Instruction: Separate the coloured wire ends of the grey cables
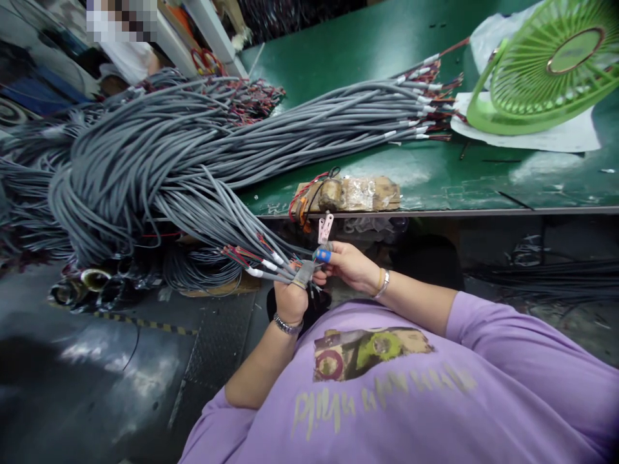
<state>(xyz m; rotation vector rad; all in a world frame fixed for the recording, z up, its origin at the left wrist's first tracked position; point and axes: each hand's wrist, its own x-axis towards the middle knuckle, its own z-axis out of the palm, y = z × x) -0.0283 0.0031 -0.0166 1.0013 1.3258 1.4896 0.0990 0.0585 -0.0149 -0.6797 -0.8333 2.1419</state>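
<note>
My left hand [290,298] is closed around the ends of several grey cables [271,264] with white sleeves and red and black wire tips; a taped finger presses on them. My right hand [349,264], a blue wrap on one fingertip, pinches at the same cable ends right beside the left hand. The cables run up and left into a large grey cable bundle [145,161] lying over the left end of the green workbench [435,174].
A wooden block with a wired fixture [348,193] sits at the bench edge just above my hands, a small pink clip [325,227] hanging below it. A green fan [546,64] stands at far right. Another person [126,45] is at the top left.
</note>
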